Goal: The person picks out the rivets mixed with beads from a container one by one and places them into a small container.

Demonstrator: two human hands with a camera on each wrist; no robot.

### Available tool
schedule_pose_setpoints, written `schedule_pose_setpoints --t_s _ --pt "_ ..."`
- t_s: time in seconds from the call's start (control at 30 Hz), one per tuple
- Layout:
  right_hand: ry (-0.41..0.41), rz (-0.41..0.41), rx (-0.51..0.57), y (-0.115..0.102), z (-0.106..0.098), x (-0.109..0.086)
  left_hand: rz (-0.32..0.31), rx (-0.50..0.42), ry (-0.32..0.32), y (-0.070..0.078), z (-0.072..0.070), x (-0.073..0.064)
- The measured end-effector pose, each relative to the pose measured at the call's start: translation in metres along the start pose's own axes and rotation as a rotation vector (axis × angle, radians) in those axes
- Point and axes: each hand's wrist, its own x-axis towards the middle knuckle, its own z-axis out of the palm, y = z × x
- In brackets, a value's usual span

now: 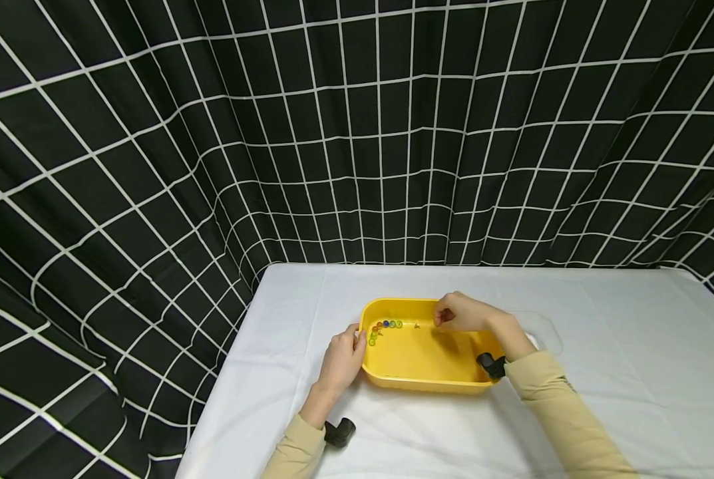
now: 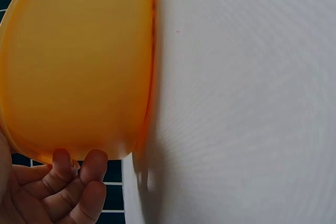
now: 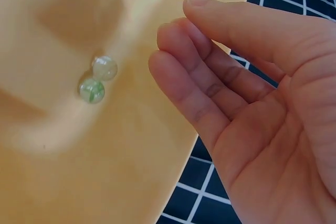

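A yellow plastic tub (image 1: 428, 384) stands on the table. My left hand (image 1: 341, 359) grips its left rim; in the left wrist view the curled fingers (image 2: 94, 166) lie against the tub's end wall. Inside, several glass marbles (image 1: 386, 324), green, orange and blue, line the far left corner. A tiny brown piece (image 1: 417, 326) lies to their right on the tub floor. Over the tub's far right side hovers my right hand (image 1: 467, 313), fingers loosely bent. Nothing shows between its thumb and fingers in the right wrist view, where two greenish marbles (image 3: 92, 91) lie beyond the fingertips.
A transparent container (image 1: 545, 330) sits on the table right of the tub, partly hidden by the right forearm. White cloth (image 1: 297, 306) covers the table. Behind and to the left hangs a black curtain (image 1: 357, 159) with white grid lines.
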Motion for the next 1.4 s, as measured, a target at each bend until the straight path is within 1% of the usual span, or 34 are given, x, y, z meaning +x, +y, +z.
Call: schedule_pose_setpoints --t_s 0.17,0.37,0.57,0.67,0.8,1.03,1.13,1.4 --pt "-0.014 0.007 -0.002 0.0 0.003 0.006 0.001 0.003 0.001 -0.001 0.0 0.0" --pt "-0.035 0.031 0.011 -0.004 0.007 0.012 -0.014 0.0 -0.013 -0.001 0.001 0.001" --pt "-0.049 0.033 0.013 -0.005 0.01 0.016 -0.018 0.005 -0.015 -0.001 0.002 0.002" --pt "-0.059 0.038 0.003 -0.005 0.011 0.018 -0.028 0.008 -0.022 -0.001 0.003 0.002" --pt "-0.067 0.053 -0.016 -0.005 0.013 0.021 -0.026 0.011 -0.021 -0.002 0.003 0.002" --pt "-0.065 0.075 -0.017 -0.006 0.017 0.024 -0.002 0.017 0.002 0.0 0.002 0.001" --pt "-0.061 0.083 -0.006 -0.006 0.018 0.025 -0.005 0.018 0.005 0.001 0.001 0.001" --pt "-0.04 0.05 -0.054 -0.008 0.02 0.026 -0.006 0.022 0.005 0.0 0.0 0.001"
